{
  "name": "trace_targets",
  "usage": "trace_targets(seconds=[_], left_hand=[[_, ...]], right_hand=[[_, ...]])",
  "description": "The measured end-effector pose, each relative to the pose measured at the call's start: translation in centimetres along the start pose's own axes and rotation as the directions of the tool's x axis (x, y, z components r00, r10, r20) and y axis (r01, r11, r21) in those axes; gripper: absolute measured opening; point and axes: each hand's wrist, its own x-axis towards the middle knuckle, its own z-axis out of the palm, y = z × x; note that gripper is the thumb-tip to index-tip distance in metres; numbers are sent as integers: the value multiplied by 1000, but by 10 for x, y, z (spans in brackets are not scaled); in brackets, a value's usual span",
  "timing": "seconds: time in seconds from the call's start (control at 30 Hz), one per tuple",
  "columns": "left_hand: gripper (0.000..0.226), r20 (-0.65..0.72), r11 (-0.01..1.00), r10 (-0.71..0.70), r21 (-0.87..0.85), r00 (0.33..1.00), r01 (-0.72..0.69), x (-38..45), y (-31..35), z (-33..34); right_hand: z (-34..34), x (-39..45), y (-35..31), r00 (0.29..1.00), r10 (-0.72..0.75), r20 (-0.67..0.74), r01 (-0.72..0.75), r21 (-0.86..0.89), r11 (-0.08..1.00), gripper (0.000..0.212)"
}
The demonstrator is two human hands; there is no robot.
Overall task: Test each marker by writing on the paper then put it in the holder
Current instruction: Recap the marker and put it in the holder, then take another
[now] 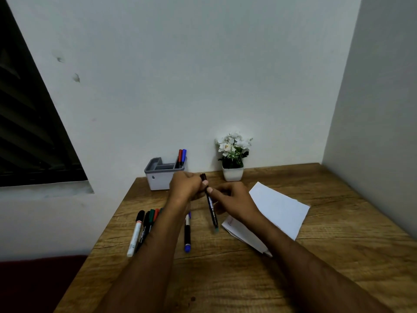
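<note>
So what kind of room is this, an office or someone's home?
Probably a small desk corner at home or in an office; I can't tell which. A wooden desk stands against plain walls, with a marker holder, loose markers, paper and a small potted plant.

Bare forearms, no sleeves, two hands

A small desk corner at home: a brown wooden table (225, 279), plain white walls (180, 75), a little white flower pot (232, 173).

holder (158, 180) white, grey rim | paper (278, 208) white | table (225, 279) brown woodgrain | held marker (212, 211) black
</note>
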Motion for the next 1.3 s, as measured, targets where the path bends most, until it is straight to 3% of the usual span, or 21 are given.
trace_targets(seconds=[0.13,0.27,0.4,0.47,0.57,0.63,0.7,0.77,0.83,0.97,1.03,1.13,1.2,1.3], left_hand=[[20,30,987,-41,-154,999,45,-3,12,12],[6,31,962,-87,-256,996,92,-6,10,20],[20,26,878,-156,-454,987,150,-10,4,34],[19,-26,820,-196,-553,980,150,-10,3,37],[16,-226,754,-249,-656,942,42,21,2,14],[11,-279,892,-164,-451,946,21,44,-1,1],[12,-207,999,7,-35,978,-15,48,-7,8],[18,-57,939,172,310,983,-146,39,-17,25],[19,41,823,293,498,955,-273,30,-30,38],[21,135,629,399,680,907,-378,27,-52,50],[21,202,561,430,704,880,-436,24,-56,54],[21,274,507,456,702,847,-500,25,-64,58],[21,285,487,469,706,836,-514,26,-70,58],[15,284,477,495,701,821,-530,22,-73,56]], right_hand=[[-3,-3,-6,997,54,48,-61,158,986,18],[-7,-3,-5,998,64,-7,-63,84,994,17],[-10,-4,-11,994,101,-28,-99,66,993,28],[-14,-3,-12,990,142,-22,-141,43,989,28],[-24,-12,0,973,229,15,-230,34,973,28],[-33,-19,10,968,252,-12,-248,125,961,29],[-39,-18,13,972,230,-52,-211,239,948,28],[-41,-16,8,979,196,-64,-165,320,933,24],[-42,-15,4,984,157,-78,-118,369,922,20],[-53,-17,7,984,115,-133,-49,421,906,9],[-57,-18,11,982,106,-159,-22,454,891,23],[-60,-19,15,984,59,-171,27,461,887,27],[-61,-17,18,987,64,-144,16,498,867,20],[-61,-11,26,989,91,-113,-11,567,824,27]])
